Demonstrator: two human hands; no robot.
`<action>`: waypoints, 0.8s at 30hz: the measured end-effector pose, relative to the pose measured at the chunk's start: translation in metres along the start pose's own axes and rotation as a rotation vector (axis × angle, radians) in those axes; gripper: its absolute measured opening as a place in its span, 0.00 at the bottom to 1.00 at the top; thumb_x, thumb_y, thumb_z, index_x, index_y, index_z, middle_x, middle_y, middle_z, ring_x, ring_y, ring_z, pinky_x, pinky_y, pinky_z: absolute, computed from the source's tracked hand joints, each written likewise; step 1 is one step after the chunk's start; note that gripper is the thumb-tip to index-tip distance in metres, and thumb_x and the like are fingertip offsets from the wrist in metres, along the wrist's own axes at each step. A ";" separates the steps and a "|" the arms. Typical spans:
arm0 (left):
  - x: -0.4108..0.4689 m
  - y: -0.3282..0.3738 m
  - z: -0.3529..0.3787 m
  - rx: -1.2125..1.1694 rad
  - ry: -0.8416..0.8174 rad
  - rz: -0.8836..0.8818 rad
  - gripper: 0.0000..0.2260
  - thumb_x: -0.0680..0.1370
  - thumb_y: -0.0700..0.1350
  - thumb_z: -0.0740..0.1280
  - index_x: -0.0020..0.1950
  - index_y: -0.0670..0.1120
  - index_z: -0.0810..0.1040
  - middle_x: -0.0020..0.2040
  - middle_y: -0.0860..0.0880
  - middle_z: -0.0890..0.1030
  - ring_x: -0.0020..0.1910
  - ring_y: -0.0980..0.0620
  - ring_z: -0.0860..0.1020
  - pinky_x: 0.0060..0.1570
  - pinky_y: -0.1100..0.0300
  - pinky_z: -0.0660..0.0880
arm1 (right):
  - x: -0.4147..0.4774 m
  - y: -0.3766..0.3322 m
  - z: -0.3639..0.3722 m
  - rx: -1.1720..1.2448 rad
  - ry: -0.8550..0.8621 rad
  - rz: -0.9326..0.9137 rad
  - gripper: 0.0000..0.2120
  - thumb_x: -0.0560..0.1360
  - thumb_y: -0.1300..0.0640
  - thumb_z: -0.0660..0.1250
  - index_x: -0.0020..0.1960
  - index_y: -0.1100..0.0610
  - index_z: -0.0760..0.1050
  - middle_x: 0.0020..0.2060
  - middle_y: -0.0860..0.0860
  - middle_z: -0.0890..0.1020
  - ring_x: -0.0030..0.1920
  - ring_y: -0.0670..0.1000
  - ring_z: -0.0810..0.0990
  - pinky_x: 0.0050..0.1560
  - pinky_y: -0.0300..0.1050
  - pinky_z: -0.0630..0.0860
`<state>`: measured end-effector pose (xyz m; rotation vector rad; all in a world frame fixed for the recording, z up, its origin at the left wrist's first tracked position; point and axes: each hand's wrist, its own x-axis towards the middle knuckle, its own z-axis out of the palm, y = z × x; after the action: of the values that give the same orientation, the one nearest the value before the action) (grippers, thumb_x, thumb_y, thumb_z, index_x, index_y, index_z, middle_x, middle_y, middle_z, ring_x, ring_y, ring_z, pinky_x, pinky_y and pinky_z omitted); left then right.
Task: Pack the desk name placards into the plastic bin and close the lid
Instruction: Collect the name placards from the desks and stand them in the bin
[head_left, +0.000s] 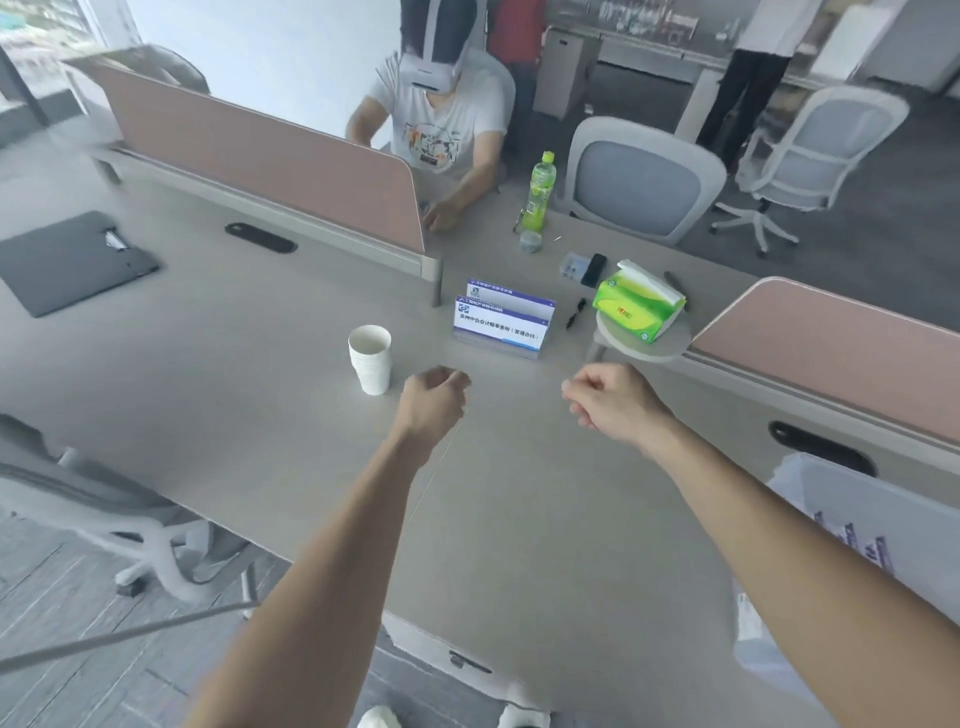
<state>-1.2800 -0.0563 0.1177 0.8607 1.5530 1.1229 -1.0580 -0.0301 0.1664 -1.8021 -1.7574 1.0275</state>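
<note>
Both arms reach forward over the grey desk (234, 374). The left hand (434, 396) hovers above the desk top with its fingers loosely curled, and it grasps nothing. The right hand (609, 401) is at the same height, also with loosely curled fingers and thumb, and it is empty too. Just beyond the two hands, two name placards (500, 325) stand upright on the desk, one directly behind the other. Each has a blue band on top and a line of dark print on white. Neither hand touches them. The plastic bin (883, 501) is at the right edge of the view, beside the desk and partly hidden by the right forearm. Its wall is translucent, and some purple-marked pieces show through it, too blurred to tell what they are. A stack of white paper cups (370, 358) stands near the left hand. To the right of the placards, a green tissue box (638, 307) lies on a small round stand (644, 347). Farther back a green bottle (540, 192) stands upright, and a black folder (72, 260) lies at the far left. Behind a pink partition (270, 161) another person (447, 135) sits at the desk.
</note>
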 end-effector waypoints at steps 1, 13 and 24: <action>0.009 0.002 0.010 -0.025 0.003 -0.025 0.04 0.72 0.43 0.65 0.39 0.44 0.78 0.30 0.49 0.73 0.28 0.50 0.70 0.34 0.60 0.68 | 0.005 0.003 -0.001 0.009 0.002 0.004 0.10 0.76 0.54 0.66 0.38 0.54 0.78 0.32 0.48 0.82 0.30 0.49 0.79 0.42 0.44 0.77; 0.103 0.014 0.094 0.034 0.146 -0.168 0.06 0.75 0.42 0.63 0.41 0.44 0.78 0.33 0.48 0.75 0.29 0.49 0.71 0.33 0.61 0.69 | 0.115 0.060 -0.014 0.176 -0.073 0.085 0.11 0.72 0.55 0.66 0.33 0.55 0.78 0.30 0.52 0.82 0.30 0.52 0.78 0.42 0.50 0.79; 0.237 -0.007 0.078 0.239 0.192 -0.159 0.21 0.71 0.58 0.62 0.56 0.48 0.80 0.51 0.44 0.83 0.51 0.41 0.81 0.49 0.53 0.76 | 0.242 0.070 0.025 0.270 -0.035 0.277 0.09 0.72 0.51 0.65 0.34 0.53 0.74 0.33 0.52 0.81 0.34 0.54 0.77 0.39 0.49 0.74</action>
<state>-1.2648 0.1775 0.0324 0.7870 1.9087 0.9389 -1.0475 0.1925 0.0469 -1.8929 -1.3331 1.3405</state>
